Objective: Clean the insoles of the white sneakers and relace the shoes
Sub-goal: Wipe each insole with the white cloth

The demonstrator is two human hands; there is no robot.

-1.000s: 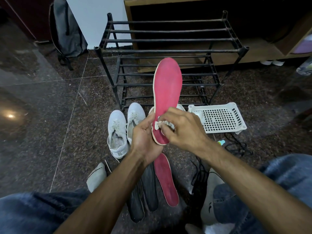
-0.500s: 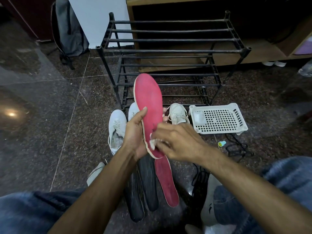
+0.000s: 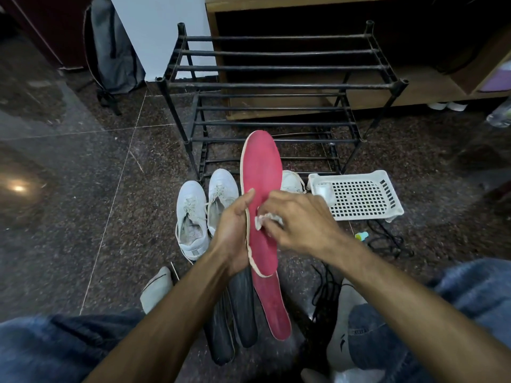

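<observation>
Red insole was held upright just in front of the shoe rack; left hand gripped its lower edge, right hand pinched a white wipe against its face. Looked light and floppy, likely to bend under pressure, so best backed behind mid-length.

I see a red insole held upright, a white wipe, possibly tissue, against it; another red insole lies flat beside two white sneakers.
</observation>
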